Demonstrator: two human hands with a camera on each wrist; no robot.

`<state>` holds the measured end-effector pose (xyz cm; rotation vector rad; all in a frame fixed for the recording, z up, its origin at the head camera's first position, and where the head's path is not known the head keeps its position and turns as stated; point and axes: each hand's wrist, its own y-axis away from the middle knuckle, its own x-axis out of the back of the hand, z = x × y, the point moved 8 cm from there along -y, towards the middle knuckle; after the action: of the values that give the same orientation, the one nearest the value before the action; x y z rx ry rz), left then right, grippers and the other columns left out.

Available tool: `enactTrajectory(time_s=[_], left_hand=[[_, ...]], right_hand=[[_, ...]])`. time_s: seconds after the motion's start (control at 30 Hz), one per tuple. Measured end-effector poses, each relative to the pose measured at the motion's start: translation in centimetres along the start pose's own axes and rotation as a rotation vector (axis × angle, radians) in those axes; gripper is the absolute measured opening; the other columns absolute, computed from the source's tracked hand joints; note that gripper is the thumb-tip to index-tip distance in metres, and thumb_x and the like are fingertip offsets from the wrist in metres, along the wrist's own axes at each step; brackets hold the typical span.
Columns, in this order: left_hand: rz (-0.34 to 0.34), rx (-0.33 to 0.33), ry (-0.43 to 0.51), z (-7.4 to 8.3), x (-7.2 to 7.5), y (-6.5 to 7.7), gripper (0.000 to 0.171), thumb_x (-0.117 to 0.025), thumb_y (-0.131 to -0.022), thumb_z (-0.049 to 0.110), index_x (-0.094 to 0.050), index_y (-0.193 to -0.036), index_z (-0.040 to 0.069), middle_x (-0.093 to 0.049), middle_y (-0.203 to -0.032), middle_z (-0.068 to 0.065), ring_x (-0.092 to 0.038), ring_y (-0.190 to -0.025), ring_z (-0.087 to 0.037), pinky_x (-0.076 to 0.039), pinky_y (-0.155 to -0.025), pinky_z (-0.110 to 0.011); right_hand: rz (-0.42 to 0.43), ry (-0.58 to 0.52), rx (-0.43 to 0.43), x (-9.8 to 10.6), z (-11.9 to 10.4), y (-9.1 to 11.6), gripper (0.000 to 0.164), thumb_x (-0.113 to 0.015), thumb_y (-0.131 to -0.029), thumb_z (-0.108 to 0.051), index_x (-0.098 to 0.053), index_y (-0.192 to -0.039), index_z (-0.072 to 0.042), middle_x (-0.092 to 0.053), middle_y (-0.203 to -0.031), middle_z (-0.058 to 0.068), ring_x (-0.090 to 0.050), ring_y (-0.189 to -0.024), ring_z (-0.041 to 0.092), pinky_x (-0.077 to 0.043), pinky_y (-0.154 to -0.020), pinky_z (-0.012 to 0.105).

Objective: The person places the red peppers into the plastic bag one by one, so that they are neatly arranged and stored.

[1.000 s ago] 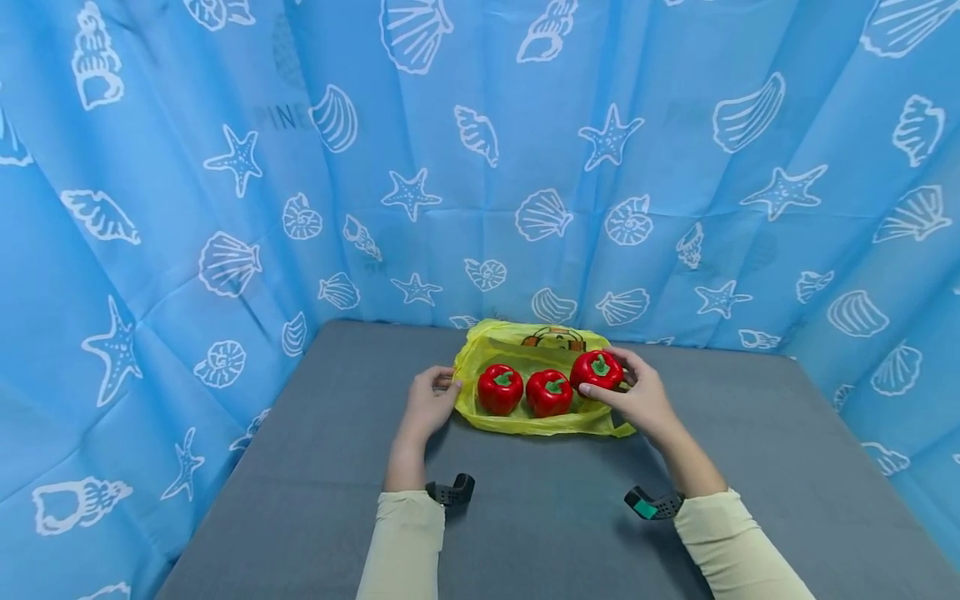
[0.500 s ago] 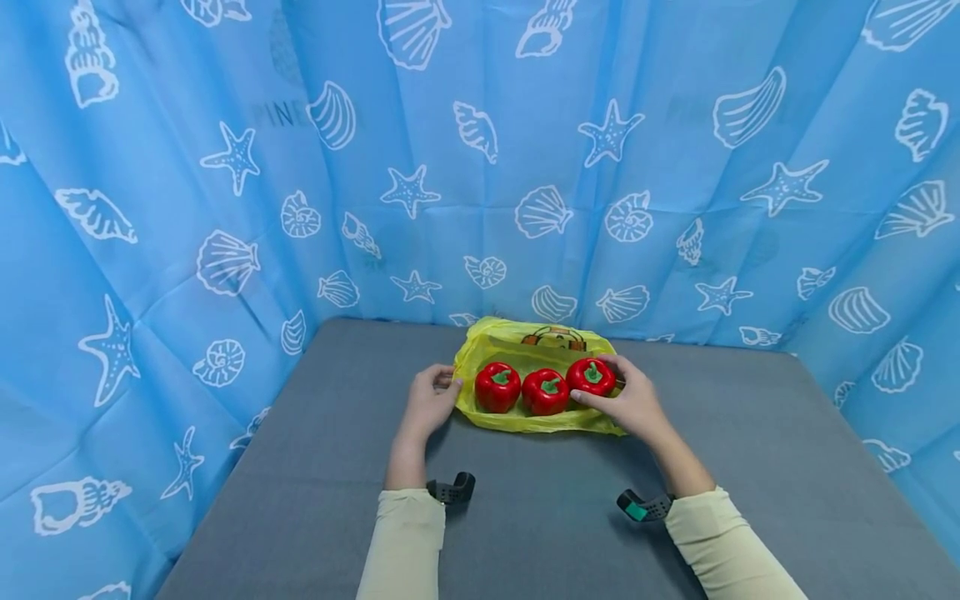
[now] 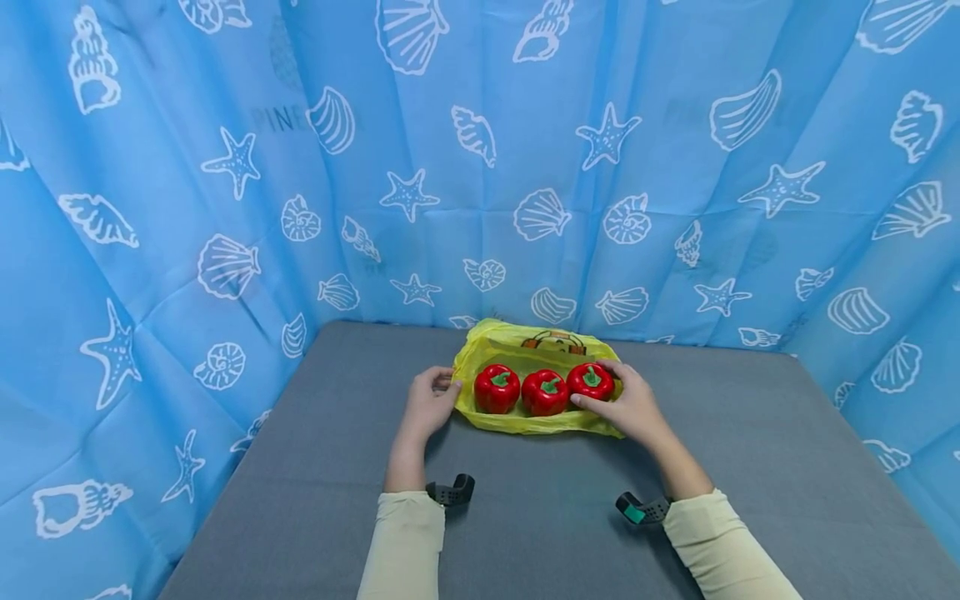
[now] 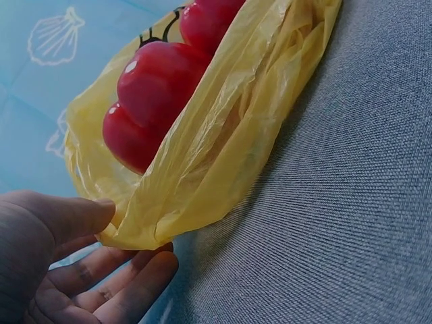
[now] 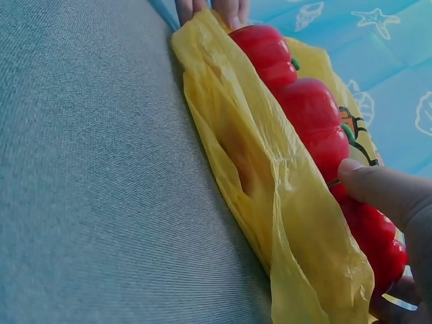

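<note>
A yellow plastic bag lies spread on the grey table with its mouth facing up. Three glossy red bell peppers with green stems sit in a row inside it: a left pepper, a middle pepper and a right pepper. At the bag's left end my left hand pinches its edge between thumb and fingers. My right hand grips the right pepper, thumb across its near side and fingers round the far side, partly hidden. That pepper is close against the middle one.
The grey cloth-covered table extends around the bag. A blue curtain printed with white shells and starfish hangs behind and along both sides. Black straps with wrist devices show at the left wrist and the right wrist.
My right hand has moved left and slightly down, bringing the right pepper down into the bag beside the middle one. The left hand has stayed at the bag's edge.
</note>
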<state>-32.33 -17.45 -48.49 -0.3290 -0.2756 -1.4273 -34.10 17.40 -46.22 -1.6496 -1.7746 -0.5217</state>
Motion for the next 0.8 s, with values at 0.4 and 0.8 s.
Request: enactTrajectory(time_s=[0.4,0.8], left_hand=[[-0.013,0.005,0.003,0.2,0.4,0.1,0.032,-0.069,-0.104,0.02,-0.07,-0.133,0.006,-0.071,-0.122,-0.016,-0.073,-0.106,-0.029,-0.063,-0.086,-0.04],[0.106,-0.116,-0.089,3.3,6.0,1.7,0.03,-0.065,-0.107,0.019,-0.069,-0.134,0.007,-0.071,-0.13,-0.017,-0.068,-0.122,-0.035,-0.057,-0.104,-0.053]], right_hand=[[0.071,-0.016,0.109,2.4,-1.1,1.5,0.058,-0.078,-0.098,-0.03,-0.059,-0.145,-0.001,-0.056,-0.147,0.025,-0.051,-0.136,0.045,-0.045,-0.112,0.068],[0.18,0.218,0.373,6.6,-5.9,3.9,0.008,-0.071,-0.099,-0.006,-0.076,-0.104,-0.003,-0.072,-0.117,0.019,-0.065,-0.112,0.043,-0.052,-0.095,0.066]])
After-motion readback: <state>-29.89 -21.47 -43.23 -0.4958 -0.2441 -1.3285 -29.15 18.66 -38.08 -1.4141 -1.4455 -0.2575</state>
